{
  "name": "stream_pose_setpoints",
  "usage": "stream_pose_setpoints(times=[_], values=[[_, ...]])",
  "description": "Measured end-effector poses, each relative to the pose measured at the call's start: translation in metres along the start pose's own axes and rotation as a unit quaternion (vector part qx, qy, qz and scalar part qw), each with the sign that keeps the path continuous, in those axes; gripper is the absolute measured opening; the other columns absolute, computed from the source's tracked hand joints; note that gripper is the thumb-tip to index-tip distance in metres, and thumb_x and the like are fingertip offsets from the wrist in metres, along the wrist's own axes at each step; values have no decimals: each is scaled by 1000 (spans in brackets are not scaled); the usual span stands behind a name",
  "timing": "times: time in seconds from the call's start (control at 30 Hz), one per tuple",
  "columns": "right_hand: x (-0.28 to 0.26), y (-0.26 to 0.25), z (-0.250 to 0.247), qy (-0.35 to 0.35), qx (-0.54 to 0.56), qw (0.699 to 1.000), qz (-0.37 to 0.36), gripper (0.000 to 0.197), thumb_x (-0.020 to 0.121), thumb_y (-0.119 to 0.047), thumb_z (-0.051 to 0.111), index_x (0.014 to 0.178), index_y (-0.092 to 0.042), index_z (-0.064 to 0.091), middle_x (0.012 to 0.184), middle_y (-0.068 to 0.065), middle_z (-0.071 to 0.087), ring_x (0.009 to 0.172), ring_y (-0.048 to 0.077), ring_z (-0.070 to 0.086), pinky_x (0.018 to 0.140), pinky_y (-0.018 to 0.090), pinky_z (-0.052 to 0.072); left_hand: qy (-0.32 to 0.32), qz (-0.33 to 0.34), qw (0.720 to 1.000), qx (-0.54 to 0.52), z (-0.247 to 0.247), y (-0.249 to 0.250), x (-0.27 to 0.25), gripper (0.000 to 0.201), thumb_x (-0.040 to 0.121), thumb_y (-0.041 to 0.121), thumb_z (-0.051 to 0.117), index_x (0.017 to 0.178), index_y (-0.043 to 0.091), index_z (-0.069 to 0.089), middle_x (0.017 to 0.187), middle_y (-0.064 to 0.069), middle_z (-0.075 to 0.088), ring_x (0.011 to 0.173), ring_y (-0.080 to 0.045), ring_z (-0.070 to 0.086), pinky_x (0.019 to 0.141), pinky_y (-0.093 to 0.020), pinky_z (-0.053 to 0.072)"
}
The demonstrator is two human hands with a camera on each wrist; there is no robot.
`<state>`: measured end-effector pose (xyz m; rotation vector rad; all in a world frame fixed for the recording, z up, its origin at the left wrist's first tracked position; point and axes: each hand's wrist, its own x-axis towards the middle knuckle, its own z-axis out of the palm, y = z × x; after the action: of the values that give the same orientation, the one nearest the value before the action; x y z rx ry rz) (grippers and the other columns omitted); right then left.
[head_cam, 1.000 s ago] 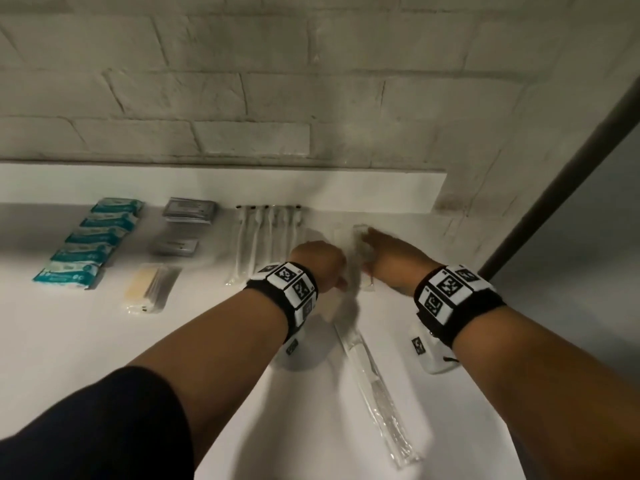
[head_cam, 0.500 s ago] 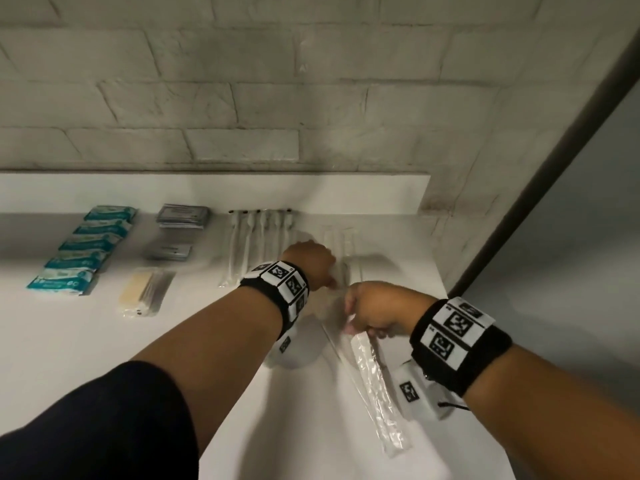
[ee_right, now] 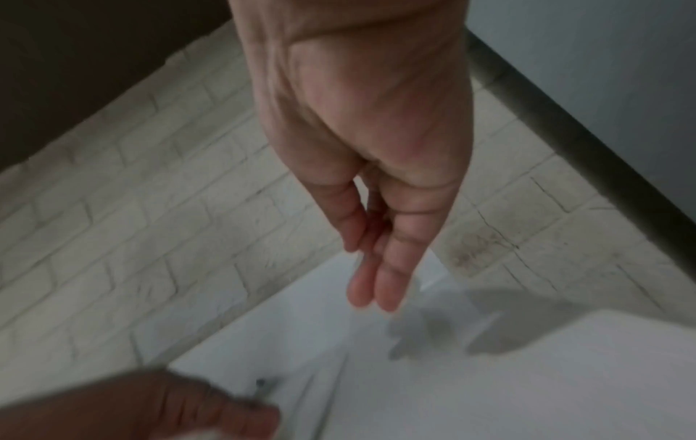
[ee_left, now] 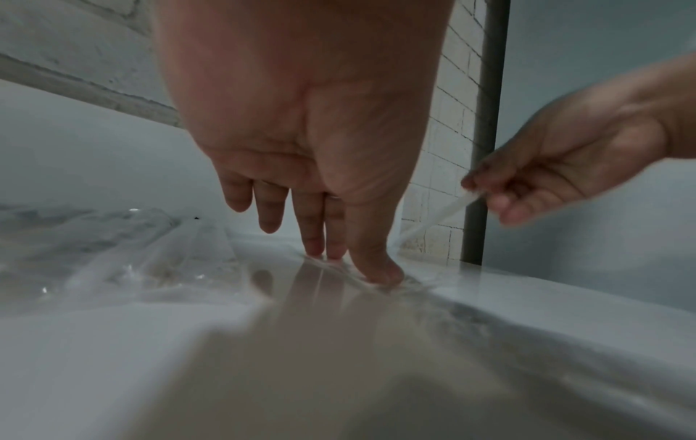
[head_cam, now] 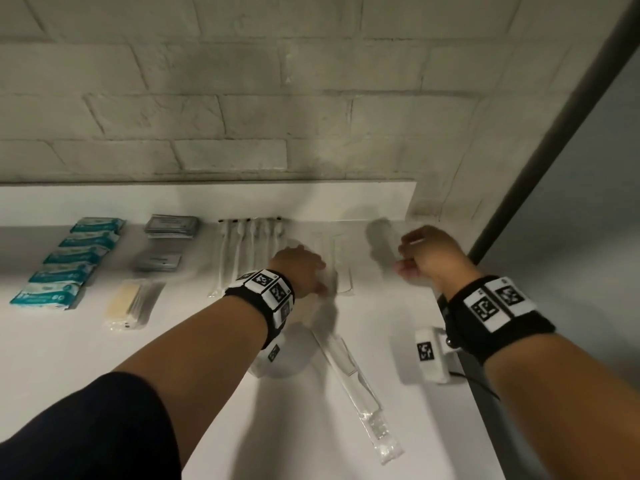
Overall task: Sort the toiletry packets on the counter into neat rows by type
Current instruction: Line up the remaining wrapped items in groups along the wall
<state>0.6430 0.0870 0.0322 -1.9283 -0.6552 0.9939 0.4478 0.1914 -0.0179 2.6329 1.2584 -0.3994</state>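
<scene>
On the white counter (head_cam: 69, 375) my left hand (head_cam: 311, 275) presses straight fingers (ee_left: 335, 247) down on a row of clear long packets (head_cam: 341, 268) near the back ledge. My right hand (head_cam: 405, 261) hovers above the counter's back right corner and pinches the end of a clear long packet (ee_left: 433, 220), which hangs blurred below the fingertips (ee_right: 373, 294). Another clear long packet (head_cam: 360, 396) lies slanted on the counter between my forearms. Left of my hands is a row of wrapped sticks with black tips (head_cam: 242, 251).
Further left lie a column of teal packets (head_cam: 69, 261), grey sachets (head_cam: 169, 226) and cream packets (head_cam: 133, 303). A brick wall (head_cam: 311, 98) and a white ledge close the back. The counter's right edge and a dark pole (head_cam: 554, 133) stand close to my right arm.
My right hand came back to the slanted packets, gripped one, and has lifted it up and to the back right. One slanted packet stays on the counter. My left hand kept pressing on the row.
</scene>
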Motion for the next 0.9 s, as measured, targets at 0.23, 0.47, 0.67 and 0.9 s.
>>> stream_pose_setpoints(times=[0.23, 0.47, 0.67, 0.9], values=[[21, 15, 10, -5, -462, 885, -54, 27, 96, -16, 46, 114, -3, 61, 107, 14, 65, 99, 32, 62, 74, 30, 44, 81, 70, 994, 30, -3, 10, 0, 61, 89, 54, 52, 142, 22, 45, 152, -1, 35, 139, -25, 32, 111, -38, 28], [35, 15, 28, -110, -601, 777, -153, 60, 90, -36, 59, 143, -13, 41, 138, 10, 53, 123, 30, 52, 98, 33, 41, 41, 86, 991, 97, 6, 30, 13, 46, 87, 51, 55, 123, 22, 58, 129, 1, 57, 128, -28, 40, 100, -40, 33], [32, 19, 44, -173, -571, 774, -210, 67, 89, -19, 62, 149, -16, 32, 147, 11, 44, 132, 31, 44, 107, 38, 38, 50, 68, 992, 95, 12, 29, 19, 51, 87, 50, 55, 127, 19, 53, 127, -4, 60, 131, -30, 38, 101, -40, 33], [30, 23, 43, -184, -541, 794, -206, 71, 91, -15, 58, 152, -16, 22, 156, 8, 28, 140, 28, 34, 113, 34, 30, 43, 63, 992, 100, 11, 29, 21, 54, 87, 51, 55, 128, 16, 53, 129, -6, 59, 133, -31, 36, 104, -42, 31]])
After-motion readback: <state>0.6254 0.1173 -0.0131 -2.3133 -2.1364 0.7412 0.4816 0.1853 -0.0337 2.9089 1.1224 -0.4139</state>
